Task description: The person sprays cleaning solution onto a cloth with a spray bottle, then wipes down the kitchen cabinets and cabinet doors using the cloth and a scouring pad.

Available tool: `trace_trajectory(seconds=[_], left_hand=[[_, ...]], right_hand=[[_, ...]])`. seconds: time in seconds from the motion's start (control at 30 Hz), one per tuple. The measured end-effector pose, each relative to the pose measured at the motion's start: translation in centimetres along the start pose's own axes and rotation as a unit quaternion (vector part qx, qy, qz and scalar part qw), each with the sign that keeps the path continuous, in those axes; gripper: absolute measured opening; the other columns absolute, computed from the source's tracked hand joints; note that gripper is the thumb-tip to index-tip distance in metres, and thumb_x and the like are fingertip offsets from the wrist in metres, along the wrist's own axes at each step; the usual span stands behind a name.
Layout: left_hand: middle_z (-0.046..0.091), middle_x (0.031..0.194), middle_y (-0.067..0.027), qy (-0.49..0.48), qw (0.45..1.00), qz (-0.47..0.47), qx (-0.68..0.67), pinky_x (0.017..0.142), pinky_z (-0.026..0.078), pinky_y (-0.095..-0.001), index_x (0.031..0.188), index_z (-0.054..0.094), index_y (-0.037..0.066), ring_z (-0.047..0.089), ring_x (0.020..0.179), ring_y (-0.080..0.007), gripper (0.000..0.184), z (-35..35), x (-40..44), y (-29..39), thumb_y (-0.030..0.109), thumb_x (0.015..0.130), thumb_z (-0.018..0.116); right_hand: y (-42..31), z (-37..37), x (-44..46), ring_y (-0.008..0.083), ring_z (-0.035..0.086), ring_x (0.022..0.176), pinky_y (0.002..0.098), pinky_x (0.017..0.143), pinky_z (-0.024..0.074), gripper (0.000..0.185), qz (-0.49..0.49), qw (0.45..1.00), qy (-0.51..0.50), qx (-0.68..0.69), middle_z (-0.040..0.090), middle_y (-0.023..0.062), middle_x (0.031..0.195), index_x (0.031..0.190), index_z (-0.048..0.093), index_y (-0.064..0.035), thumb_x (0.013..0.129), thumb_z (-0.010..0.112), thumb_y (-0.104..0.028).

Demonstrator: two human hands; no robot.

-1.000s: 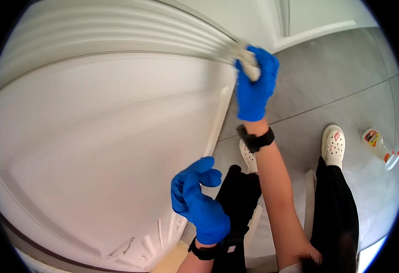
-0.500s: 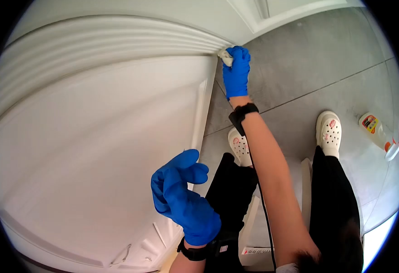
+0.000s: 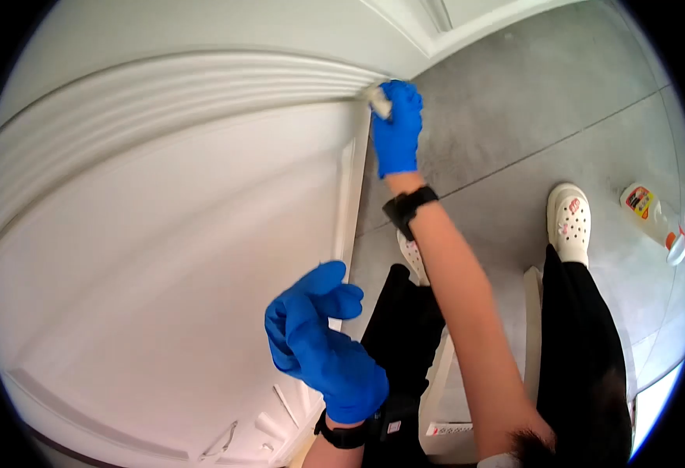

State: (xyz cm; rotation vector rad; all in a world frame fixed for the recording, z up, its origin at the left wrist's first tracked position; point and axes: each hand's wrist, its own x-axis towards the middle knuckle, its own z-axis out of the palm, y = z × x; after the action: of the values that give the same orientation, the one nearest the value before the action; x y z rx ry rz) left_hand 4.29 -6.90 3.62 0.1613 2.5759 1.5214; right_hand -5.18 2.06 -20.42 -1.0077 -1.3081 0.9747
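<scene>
Soft, fairly bright light leaves a faint shadow band on the white panel (image 3: 163, 257), left of the left grip (image 3: 319, 343). The pale cloth (image 3: 380, 103) at the right grip (image 3: 399, 129) is blurred. Around both, fisheye distortion bows lines toward black corners.

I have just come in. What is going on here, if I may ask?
A person in blue gloves holds a pale cloth in the right hand, at the far end of a ridged white moulding. The left hand is loosely curled over the white panel, with nothing visible in it. A spray bottle is on the grey floor, to the person's right.
</scene>
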Motion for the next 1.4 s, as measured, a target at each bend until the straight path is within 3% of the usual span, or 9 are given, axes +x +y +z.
trace_trajectory(seconds=[0.1,0.37,0.57,0.63,0.73,0.87,1.0,1.23,1.4], left_hand=[[0.047,0.061,-0.0051,0.014,1.000,0.009,0.016,0.062,0.037,-0.0271,0.082,0.055,-0.002,0.046,0.062,-0.0146,0.032,0.5,0.2,0.4,0.024,0.085,0.037],[0.046,0.059,-0.0043,-0.002,0.999,0.022,0.029,0.063,0.037,-0.0268,0.083,0.056,-0.002,0.046,0.063,-0.0148,0.034,0.5,0.1,0.3,0.024,0.086,0.034],[0.045,0.059,-0.0045,0.008,0.999,0.019,0.030,0.063,0.037,-0.0272,0.083,0.056,-0.003,0.046,0.062,-0.0150,0.034,1.0,0.1,0.5,0.022,0.086,0.033],[0.045,0.059,-0.0045,0.003,1.000,0.012,0.024,0.063,0.037,-0.0272,0.083,0.056,-0.003,0.046,0.062,-0.0150,0.034,1.1,-0.1,0.6,0.023,0.086,0.033],[0.045,0.059,-0.0045,-0.008,0.999,0.016,0.027,0.063,0.037,-0.0273,0.083,0.056,-0.003,0.045,0.062,-0.0150,0.034,1.1,0.0,0.5,0.023,0.086,0.033],[0.045,0.059,-0.0044,-0.007,0.999,0.026,0.039,0.062,0.038,-0.0268,0.083,0.056,-0.002,0.045,0.061,-0.0151,0.035,1.5,-0.3,0.4,0.024,0.086,0.034],[0.045,0.059,-0.0046,-0.010,0.998,0.044,0.031,0.061,0.038,-0.0263,0.084,0.057,-0.002,0.046,0.061,-0.0152,0.034,1.9,-0.2,0.9,0.024,0.086,0.035],[0.058,0.071,-0.0139,-0.003,0.998,0.051,0.021,0.055,0.043,-0.0273,0.076,0.052,-0.004,0.049,0.052,-0.0158,0.027,1.2,0.0,0.3,0.019,0.083,0.040],[0.043,0.057,-0.0039,-0.001,0.998,0.029,0.050,0.060,0.037,-0.0260,0.083,0.056,-0.003,0.046,0.059,-0.0149,0.036,1.7,-0.4,0.5,0.025,0.086,0.034]], right_hand=[[1.8,-0.8,0.0,0.0188,0.050,0.082,0.0263,0.068,0.0422,0.020,0.129,0.990,-0.063,-0.010,0.048,0.0089,0.084,0.086,0.052,-0.0014,0.069,0.056,0.007],[-1.6,0.5,0.0,0.0268,0.049,0.084,0.0311,0.074,0.0401,0.023,-0.033,0.998,-0.037,-0.029,0.051,0.0128,0.087,0.089,0.052,-0.0020,0.068,0.056,0.002],[1.3,-1.2,-1.6,0.0289,0.048,0.080,0.0337,0.071,0.0407,0.015,0.122,0.986,-0.100,-0.046,0.049,0.0134,0.085,0.083,0.052,-0.0024,0.069,0.052,0.003],[1.2,-1.3,-1.1,0.0213,0.049,0.079,0.0299,0.071,0.0406,0.016,0.290,0.951,0.078,0.081,0.049,0.0093,0.086,0.086,0.049,-0.0011,0.073,0.057,-0.002],[-0.1,-0.6,0.3,0.0147,0.048,0.076,0.0271,0.069,0.0408,0.014,0.148,0.988,0.029,-0.014,0.047,0.0064,0.084,0.087,0.047,-0.0016,0.075,0.056,-0.002],[-0.3,2.3,-2.0,0.0160,0.046,0.077,0.0260,0.070,0.0393,0.011,0.304,0.933,0.062,0.180,0.046,0.0066,0.084,0.087,0.049,-0.0011,0.076,0.051,0.001],[-0.6,1.6,-1.8,0.0173,0.047,0.078,0.0274,0.071,0.0399,0.016,0.205,0.978,-0.033,0.017,0.046,0.0072,0.085,0.090,0.048,-0.0007,0.075,0.053,0.000],[-1.5,1.6,-1.1,0.0131,0.042,0.076,0.0237,0.068,0.0389,0.019,0.348,0.891,0.220,0.193,0.042,0.0055,0.085,0.088,0.043,-0.0019,0.075,0.057,-0.004],[-0.3,2.7,-1.2,0.0118,0.041,0.075,0.0251,0.068,0.0384,0.014,0.319,0.921,0.169,0.147,0.042,0.0027,0.079,0.082,0.043,-0.0027,0.075,0.055,-0.002]])
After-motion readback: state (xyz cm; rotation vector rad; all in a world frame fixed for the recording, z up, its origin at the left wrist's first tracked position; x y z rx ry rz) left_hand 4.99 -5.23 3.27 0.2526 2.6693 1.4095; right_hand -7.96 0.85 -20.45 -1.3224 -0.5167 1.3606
